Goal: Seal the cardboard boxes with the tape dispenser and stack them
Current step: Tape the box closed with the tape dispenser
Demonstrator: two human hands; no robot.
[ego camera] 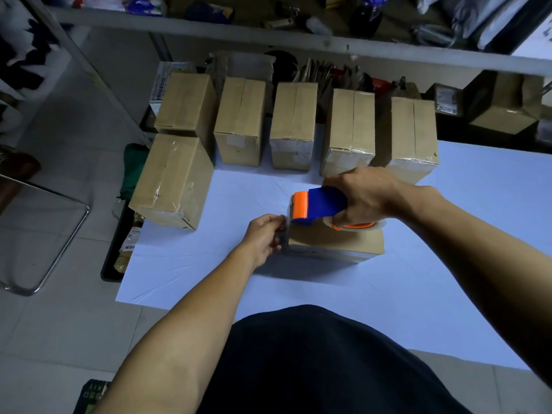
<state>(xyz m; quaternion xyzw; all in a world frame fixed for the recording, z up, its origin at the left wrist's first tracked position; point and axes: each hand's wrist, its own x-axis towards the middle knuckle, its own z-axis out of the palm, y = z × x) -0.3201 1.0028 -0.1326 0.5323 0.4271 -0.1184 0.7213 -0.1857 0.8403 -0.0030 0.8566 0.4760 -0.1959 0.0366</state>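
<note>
Cardboard box [334, 243] sits mid-table on the pale blue cloth [448, 249], right in front of the person; only one view here, head cam looking down. Step in hand, as I read it: starting a tape strip at the box's L end. Tape dispenser [319, 206], blue body w/ orange front and a clear roll, rests on top of the box w/ its orange nose at the L edge. Right hand [366, 195] is wrapped round the dispenser's handle, fingers curled tight, thumb side toward the roll. Left hand [264, 237] is at the box's L end face, fingers bent and pinching or pressing what looks like the loose clear tape end against the cardboard; can't tell for sure if it's tape only or the box corner too. Next move prob. calls for L hand pinning that end flat while R drags the dispenser rightward along the top seam, keeping the nose down, then cutting at the far edge. Behind: four boxes [295, 124] stand in a row, already taped, nearer two touching none; at far L two more [176, 177] are stacked, upper one overhanging the table edge. Stacking of the current box not yet done. Shelf clutter beyond is too dim to name.
</note>
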